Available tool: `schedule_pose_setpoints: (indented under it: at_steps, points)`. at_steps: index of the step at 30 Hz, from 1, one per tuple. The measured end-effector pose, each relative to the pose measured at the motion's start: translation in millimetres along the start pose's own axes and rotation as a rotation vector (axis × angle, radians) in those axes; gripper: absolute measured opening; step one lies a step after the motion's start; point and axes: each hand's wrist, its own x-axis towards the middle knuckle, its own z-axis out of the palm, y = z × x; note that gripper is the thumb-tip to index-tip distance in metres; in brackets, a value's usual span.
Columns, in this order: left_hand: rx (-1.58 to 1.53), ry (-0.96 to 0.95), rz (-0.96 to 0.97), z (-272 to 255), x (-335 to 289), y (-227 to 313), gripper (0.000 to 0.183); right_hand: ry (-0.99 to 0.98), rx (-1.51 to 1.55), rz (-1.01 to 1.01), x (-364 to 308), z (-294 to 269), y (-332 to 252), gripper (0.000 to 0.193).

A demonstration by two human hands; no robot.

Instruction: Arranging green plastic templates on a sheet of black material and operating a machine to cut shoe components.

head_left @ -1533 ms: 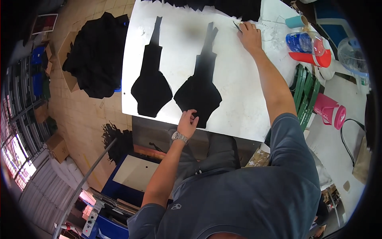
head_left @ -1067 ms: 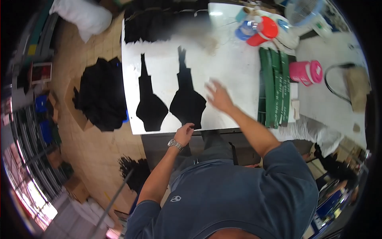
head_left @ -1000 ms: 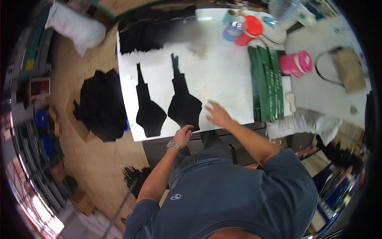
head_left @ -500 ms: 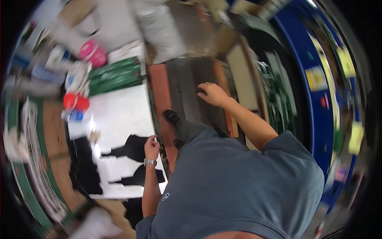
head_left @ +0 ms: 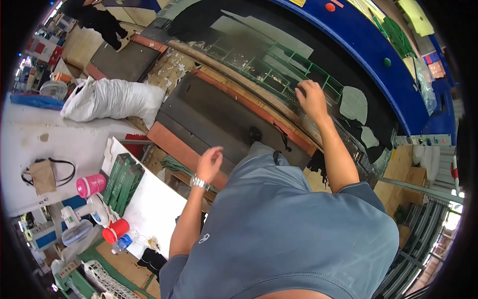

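My right hand (head_left: 312, 99) reaches over the machine bed, fingers loosely bent and apart, holding nothing I can see. Beside its fingertips lies a green metal frame (head_left: 298, 65) with several open compartments, on black sheet material (head_left: 343, 79). Whether the fingers touch the frame I cannot tell. Right of that hand is a grey rounded scrap piece (head_left: 354, 104). My left hand (head_left: 210, 163), with a metal watch at the wrist, hangs in the air above the edge of the dark platform (head_left: 199, 114). Its fingers are half bent and apart, with nothing between them.
A blue machine beam (head_left: 358, 65) arches over the far side of the bed. To the left lies a stuffed white sack (head_left: 117, 99). A white table (head_left: 154, 204) holds green frames (head_left: 122, 184), a pink container (head_left: 91, 185) and a red one (head_left: 116, 230). Another person (head_left: 102, 25) stands far left.
My body has turned to the right, so the white table has shifted to the lower left. My right hand is now above the machine bed, and my left hand has left the table edge.
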Motion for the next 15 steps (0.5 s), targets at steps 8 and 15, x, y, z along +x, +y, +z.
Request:
schedule_pose_setpoints:
  at_steps: [8,15]
  points:
    - [0.622,-0.156,0.572,-5,238,144,0.046,-0.035,-0.09,-0.011,69,45,60,0.029]
    - [1.149,-0.545,0.648,37,357,172,0.086,-0.347,-0.163,-0.141,92,66,91,0.007]
